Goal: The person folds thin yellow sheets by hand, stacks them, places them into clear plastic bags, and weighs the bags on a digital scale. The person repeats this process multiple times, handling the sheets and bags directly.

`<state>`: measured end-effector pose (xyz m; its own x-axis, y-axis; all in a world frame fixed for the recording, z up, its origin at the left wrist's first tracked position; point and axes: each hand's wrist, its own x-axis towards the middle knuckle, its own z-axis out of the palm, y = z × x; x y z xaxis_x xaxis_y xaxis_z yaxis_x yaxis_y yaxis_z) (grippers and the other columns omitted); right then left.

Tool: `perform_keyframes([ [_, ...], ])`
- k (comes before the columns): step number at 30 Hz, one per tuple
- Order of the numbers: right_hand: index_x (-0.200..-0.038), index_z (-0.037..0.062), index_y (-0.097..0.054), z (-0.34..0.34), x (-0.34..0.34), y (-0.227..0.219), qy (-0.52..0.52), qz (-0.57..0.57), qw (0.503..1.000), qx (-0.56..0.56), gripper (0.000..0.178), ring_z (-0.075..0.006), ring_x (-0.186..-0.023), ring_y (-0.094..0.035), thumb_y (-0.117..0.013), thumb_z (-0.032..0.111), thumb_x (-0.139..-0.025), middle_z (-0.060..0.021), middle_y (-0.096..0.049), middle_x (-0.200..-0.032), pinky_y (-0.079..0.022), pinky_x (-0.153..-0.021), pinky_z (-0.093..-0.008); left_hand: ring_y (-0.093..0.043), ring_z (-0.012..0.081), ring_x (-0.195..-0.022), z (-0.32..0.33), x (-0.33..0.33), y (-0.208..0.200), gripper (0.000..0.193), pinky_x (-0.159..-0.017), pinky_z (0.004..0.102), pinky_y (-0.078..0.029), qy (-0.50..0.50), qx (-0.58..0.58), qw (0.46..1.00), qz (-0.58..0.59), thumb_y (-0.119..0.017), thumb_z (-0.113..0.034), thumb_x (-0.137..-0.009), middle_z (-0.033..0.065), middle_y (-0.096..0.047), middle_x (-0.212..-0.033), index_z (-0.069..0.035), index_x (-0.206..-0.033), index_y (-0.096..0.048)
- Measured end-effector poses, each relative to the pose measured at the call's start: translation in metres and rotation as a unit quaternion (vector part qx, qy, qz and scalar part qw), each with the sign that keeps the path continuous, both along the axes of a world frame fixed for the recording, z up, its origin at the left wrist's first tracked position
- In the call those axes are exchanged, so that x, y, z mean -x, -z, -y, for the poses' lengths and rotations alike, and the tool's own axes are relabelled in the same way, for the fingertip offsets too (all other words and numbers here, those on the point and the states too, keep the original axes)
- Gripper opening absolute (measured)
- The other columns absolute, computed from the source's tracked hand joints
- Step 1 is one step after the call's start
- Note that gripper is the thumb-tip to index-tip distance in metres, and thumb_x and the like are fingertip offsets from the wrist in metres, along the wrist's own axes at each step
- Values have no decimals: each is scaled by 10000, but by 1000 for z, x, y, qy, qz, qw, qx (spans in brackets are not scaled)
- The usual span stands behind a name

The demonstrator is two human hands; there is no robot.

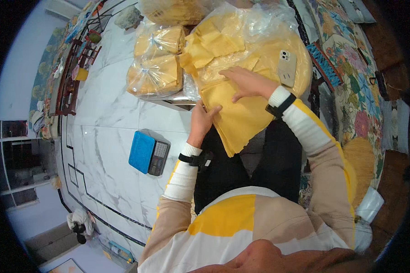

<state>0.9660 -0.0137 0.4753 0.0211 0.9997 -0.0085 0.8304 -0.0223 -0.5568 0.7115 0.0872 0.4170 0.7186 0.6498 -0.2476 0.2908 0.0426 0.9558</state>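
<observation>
A stack of thin yellow sheets (237, 125) lies over the near edge of a plastic-covered round surface and hangs above my lap. At its left edge, my left hand (203, 122) grips it, thumb on top; the other fingers are partly hidden. My right hand (249, 83) rests on top of the stack with thumb and fingers apart. Beyond it, more loose yellow sheets (218, 43) lie crumpled and folded on the clear plastic. A pale phone (287, 69) lies to the right of my right hand.
Clear bags of yellow sheets (154, 76) are piled at the left of the surface. A scale with a blue tray (141, 151) sits on the marble floor (109, 141). At right are a blue woven seat (324, 67) and a floral sofa (346, 86). Another person (80, 223) is far lower left.
</observation>
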Motion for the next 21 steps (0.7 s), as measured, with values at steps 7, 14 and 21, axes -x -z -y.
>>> perform_keyframes([
  [7, -1428, 17, -656, -24, -8, -14, -73, 17, 991, 110, 929, -429, -1369, -612, -1024, 395, -663, -249, -671, -1416, -512, -1111, -468, -818, 280, -1019, 30, 19, -28, 536, -847, 387, -626, -50, -137, 989, -11, -910, -182, -950, 223, -818, -1171, 36, -1325, -595],
  [14, -1272, 10, -692, -12, -5, -27, -101, -6, 994, 30, 750, -464, -1111, -718, -996, 392, -703, -266, -753, -1113, -559, -919, -529, -804, 224, -1039, 48, 24, -19, 459, -878, 379, -633, -58, -68, 991, 104, -886, -148, -974, 164, -827, -1177, 16, -1324, -638],
  [21, -1247, 93, -696, 19, 22, -54, -3, 98, 995, 21, 516, -454, -986, -741, -909, 333, -843, -199, -773, -993, -558, -842, -550, -746, 155, -1069, 32, 29, -12, 385, -906, 348, -617, 39, 34, 996, 74, -794, -93, -1041, 76, -793, -1235, 27, -1385, -666],
])
